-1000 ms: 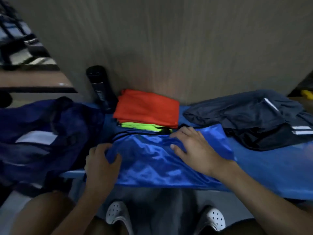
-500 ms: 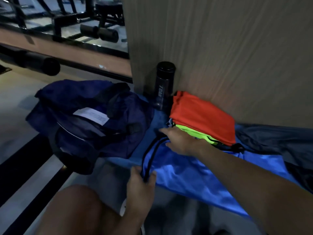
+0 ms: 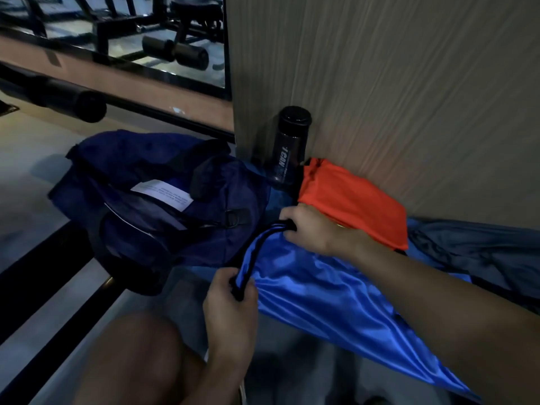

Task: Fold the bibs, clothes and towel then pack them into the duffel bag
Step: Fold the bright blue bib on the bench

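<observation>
Right grip (image 3: 312,229) newly curled on blue bib (image 3: 321,293), left grip (image 3: 230,305) too, blue bench (image 3: 276,200), wall (image 3: 380,83)

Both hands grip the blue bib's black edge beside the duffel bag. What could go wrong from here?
1. The blue bib looks slick and is held only at its edge by the left hand and right hand; it may sag and unfold.
2. The right hand sits right by the orange bib; lifting could drag that folded pile askew.
3. The duffel bag looks slumped, so the bib might bunch going in.
</observation>
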A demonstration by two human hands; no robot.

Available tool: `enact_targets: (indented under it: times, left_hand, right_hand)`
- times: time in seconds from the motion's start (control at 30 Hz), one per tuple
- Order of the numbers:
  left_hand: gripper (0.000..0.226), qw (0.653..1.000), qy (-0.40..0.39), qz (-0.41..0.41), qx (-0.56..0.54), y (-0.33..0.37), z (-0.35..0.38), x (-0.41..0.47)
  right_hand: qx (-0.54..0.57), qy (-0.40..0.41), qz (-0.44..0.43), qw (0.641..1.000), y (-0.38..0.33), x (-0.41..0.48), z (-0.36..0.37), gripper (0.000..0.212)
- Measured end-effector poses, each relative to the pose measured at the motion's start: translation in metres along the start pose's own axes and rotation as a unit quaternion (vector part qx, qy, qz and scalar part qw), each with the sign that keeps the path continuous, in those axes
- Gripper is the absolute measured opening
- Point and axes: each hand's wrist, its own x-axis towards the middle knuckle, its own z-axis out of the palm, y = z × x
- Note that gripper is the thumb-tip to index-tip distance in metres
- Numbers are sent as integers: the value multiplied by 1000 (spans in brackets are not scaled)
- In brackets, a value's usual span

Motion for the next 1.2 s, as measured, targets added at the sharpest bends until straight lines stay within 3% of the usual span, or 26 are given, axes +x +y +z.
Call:
enact_targets:
  times: [0.07, 0.17, 0.3, 0.57, 0.73, 0.8, 0.9, 1.07, 1.2]
  left_hand:
    - [14, 999, -1, 33, 4, 8, 0, -7]
    - [20, 996, -9, 87, -7, 21, 6, -21]
    - [30, 979, -61, 192, 1, 27, 26, -36]
    - [26, 876, -189, 405, 183, 16, 96, -72]
    - [39, 811, -264, 432, 293, 7, 130, -83]
    - [50, 799, -292, 417, 319, 7, 137, -86]
    - [61, 792, -314, 405, 333, 11, 142, -91]
    - [42, 803, -310, 428, 276, 21, 148, -90]
    - [22, 773, -307, 502, 239, 49, 168, -65]
  right_hand:
    - [44, 17, -1, 999, 1, -10, -12, 14]
    - [111, 22, -5, 994, 11, -35, -30, 22]
    - [71, 71, -12, 995, 44, -72, -43, 11]
    - [56, 109, 75, 990, 109, -148, -28, 34]
    - [32, 131, 73, 988, 134, -172, -13, 46]
    - [20, 121, 67, 990, 139, -177, -8, 50]
    - [9, 146, 64, 987, 139, -183, -5, 40]
    - [31, 173, 80, 981, 135, -196, -1, 38]
    - [77, 291, 168, 939, 132, -232, -1, 31]
